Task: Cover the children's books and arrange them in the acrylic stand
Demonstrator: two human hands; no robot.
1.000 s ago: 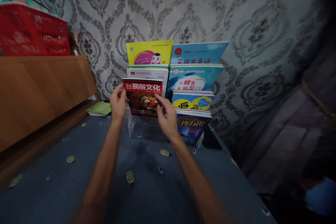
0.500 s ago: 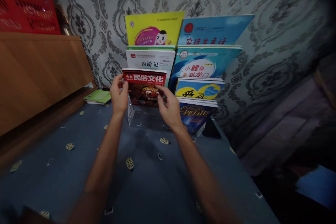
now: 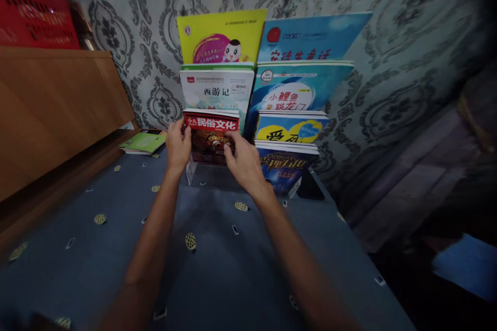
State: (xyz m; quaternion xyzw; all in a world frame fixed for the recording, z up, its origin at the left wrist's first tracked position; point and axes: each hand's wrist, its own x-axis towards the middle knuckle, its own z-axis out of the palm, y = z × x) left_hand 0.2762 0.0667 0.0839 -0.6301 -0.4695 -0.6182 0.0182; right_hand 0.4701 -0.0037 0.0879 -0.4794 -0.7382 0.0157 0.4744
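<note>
A dark red book (image 3: 207, 147) with Chinese lettering stands in the left column of a clear tiered book rack (image 3: 189, 173). My left hand (image 3: 178, 147) grips its left edge, fingers curled round behind. At its right side, my right hand (image 3: 244, 160) holds the book with thumb and fingers. Behind it stand a white book (image 3: 217, 90) and, on the highest tier, a yellow book (image 3: 221, 23). To the right are a blue book (image 3: 310, 36), a teal book (image 3: 306, 83), a yellow-and-blue book (image 3: 287, 128) and a dark blue book (image 3: 285, 168).
Several thin green booklets (image 3: 143, 142) lie to the left of the rack. A wooden cabinet (image 3: 58, 114) stands at the left with a red basket (image 3: 37, 8) on it. A black flat object (image 3: 310, 186) lies right of the rack. Patterned wallpaper (image 3: 128, 36) rises behind.
Both hands have lowered the dark red book slightly into the front of the rack, showing more of the white book behind it. The view has shifted a little.
</note>
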